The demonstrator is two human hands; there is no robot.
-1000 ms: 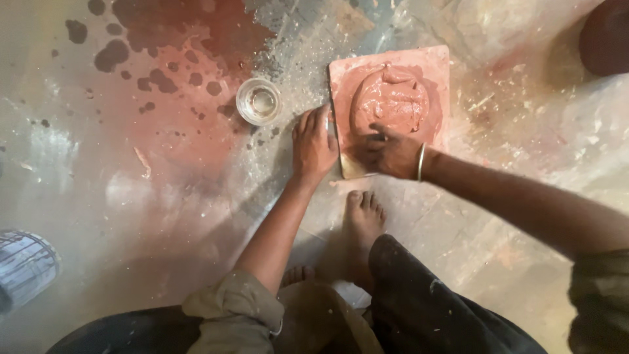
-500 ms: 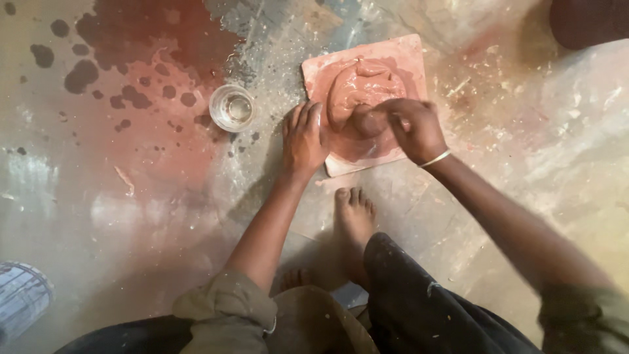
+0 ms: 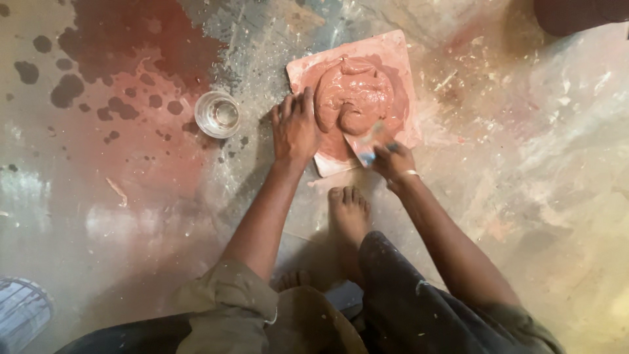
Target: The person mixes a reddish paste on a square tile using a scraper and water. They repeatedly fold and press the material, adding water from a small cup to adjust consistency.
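Clay mound (image 3: 354, 95) lying on a pink square slab (image 3: 400, 56) on the floor; right grip (image 3: 393, 160) pinches a scraper (image 3: 368, 145) just below it, left grip (image 3: 295, 128) spread flat on the slab's near edge, glass (image 3: 218, 114) beyond.

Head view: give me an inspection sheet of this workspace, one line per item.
Surface: concrete floor, stained dark red, dusty and scuffed.
Job's things: square tile bearing a mound of wet reddish paste; scraper with its blade at the mound's near edge.
Clutter: clear glass beside the tile.
Grippers: left hand flat on the tile's edge; right hand gripping the scraper.
Cables: nothing seen.
Surroundings: bare foot near the tile; ribbed object at the lower left corner.
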